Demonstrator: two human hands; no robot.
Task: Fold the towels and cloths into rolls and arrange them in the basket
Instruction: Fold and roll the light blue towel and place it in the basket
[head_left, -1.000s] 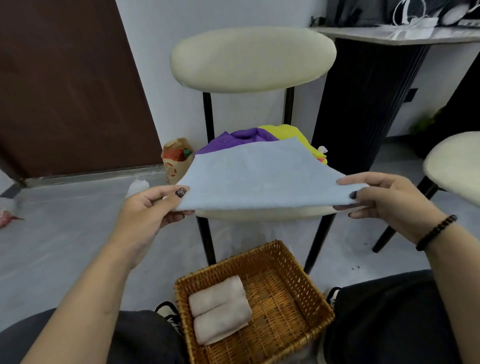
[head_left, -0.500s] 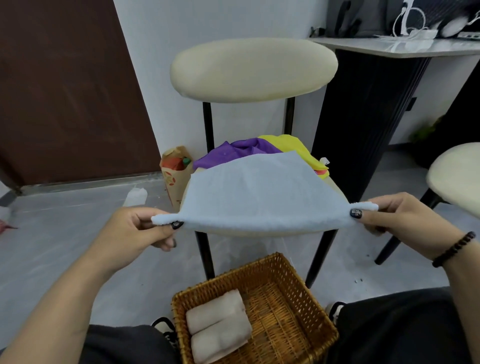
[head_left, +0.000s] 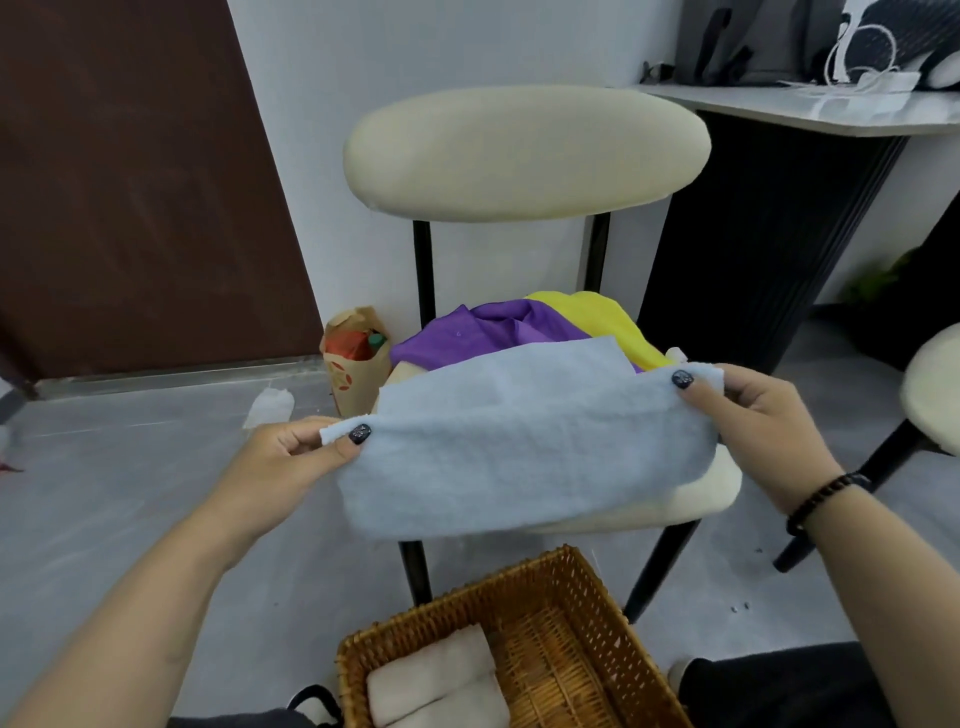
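The left hand (head_left: 291, 462) pinches the left corner of the pale blue terry towel (head_left: 519, 447) between thumb and curled fingers. The towel's long axis runs left to right, rising slightly rightward, its lower edge draped over the cream chair seat (head_left: 691, 499). The right hand (head_left: 763, 426) pinches the right corner likewise. Below the fingers, the woven wicker basket (head_left: 582, 649) holds two cream towel rolls (head_left: 436, 680).
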